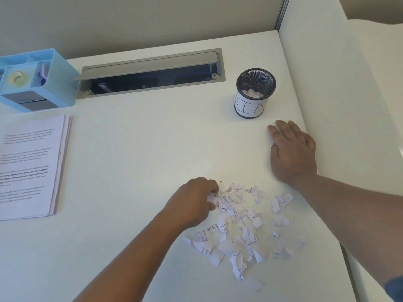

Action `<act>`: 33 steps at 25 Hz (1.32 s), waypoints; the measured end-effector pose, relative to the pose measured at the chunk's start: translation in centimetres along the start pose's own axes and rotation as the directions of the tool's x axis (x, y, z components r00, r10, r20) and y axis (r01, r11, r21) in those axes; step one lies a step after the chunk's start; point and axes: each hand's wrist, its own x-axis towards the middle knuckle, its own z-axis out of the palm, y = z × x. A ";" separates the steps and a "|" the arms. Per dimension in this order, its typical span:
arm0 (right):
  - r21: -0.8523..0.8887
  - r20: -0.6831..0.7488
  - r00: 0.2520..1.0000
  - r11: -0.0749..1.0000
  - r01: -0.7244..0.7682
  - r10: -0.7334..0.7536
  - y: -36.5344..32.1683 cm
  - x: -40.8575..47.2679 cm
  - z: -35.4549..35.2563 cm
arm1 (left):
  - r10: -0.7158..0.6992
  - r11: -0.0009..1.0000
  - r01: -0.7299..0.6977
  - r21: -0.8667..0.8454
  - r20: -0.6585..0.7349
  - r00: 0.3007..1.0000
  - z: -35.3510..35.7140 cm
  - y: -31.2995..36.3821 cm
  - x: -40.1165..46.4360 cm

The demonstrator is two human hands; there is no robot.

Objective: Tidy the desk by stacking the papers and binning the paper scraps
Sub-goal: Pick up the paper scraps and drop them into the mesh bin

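A pile of torn paper scraps (242, 229) with printed text lies spread on the white desk (141, 136), front right. My left hand (196, 199) sits at the pile's far left edge, fingers curled round a few scraps. My right hand (292, 151) lies flat on the desk, fingers straight, between the pile and the bin. The bin (254, 93) is a black mesh cup with a white label, standing at the back right with some scraps inside. A stack of printed papers (32, 166) lies at the left edge.
A light blue desk organiser (35, 79) stands at the back left. A grey cable tray (150, 71) with its lid raised is sunk into the desk at the back. A white partition wall (340, 88) runs along the right side.
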 end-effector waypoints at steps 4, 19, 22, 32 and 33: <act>0.009 -0.001 1.000 1.000 -0.001 0.001 0.0 0.0 0.0 | -0.028 0.989 0.028 -0.148 0.001 1.000 -1.2 -0.4 0.2; -0.021 -0.013 1.000 1.000 0.010 -0.010 -0.1 0.1 0.0 | 0.062 0.865 -0.198 -0.461 -0.293 0.954 -11.5 6.1 5.1; -0.027 -0.017 1.000 0.999 0.021 -0.021 -0.1 0.0 -0.1 | 0.142 0.904 -0.301 -0.303 -0.452 0.881 -13.7 9.5 8.6; -0.015 -0.047 0.999 0.999 0.028 -0.029 -0.1 0.0 -0.1 | 0.209 0.942 -0.308 -0.129 -0.493 0.845 -14.3 12.0 14.7; -0.013 -0.047 0.998 1.000 0.028 -0.028 0.0 0.0 -0.1 | 0.189 0.938 -0.310 -0.155 -0.520 0.833 -14.0 11.7 14.6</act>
